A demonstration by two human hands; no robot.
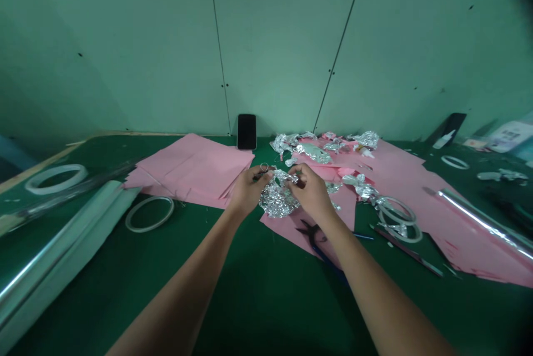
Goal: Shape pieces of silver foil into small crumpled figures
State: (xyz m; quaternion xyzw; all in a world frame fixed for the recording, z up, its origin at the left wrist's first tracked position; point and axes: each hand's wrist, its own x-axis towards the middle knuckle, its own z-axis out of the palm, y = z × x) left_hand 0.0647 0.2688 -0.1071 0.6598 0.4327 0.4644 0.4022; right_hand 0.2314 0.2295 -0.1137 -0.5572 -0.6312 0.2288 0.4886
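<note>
Both my hands meet over the middle of a green table point(250, 289). My left hand point(249, 190) is closed, pinching the left edge of a crumpled piece of aluminium foil point(277, 200), and a small metal ring point(264, 167) shows at its fingertips. My right hand point(309, 192) is closed too, gripping the foil's right upper edge. The foil hangs between the two hands, just above a pink paper sheet point(291, 225). Dark scissors point(312, 232) lie under my right wrist.
A stack of pink paper point(195, 170) lies at left, more pink sheets point(416, 189) with crumpled foil scraps point(316, 150) at right. A phone point(246, 131) leans on the wall. Tape rings point(150, 214) point(397, 217) and foil rolls point(54, 250) point(483, 222) flank the work area.
</note>
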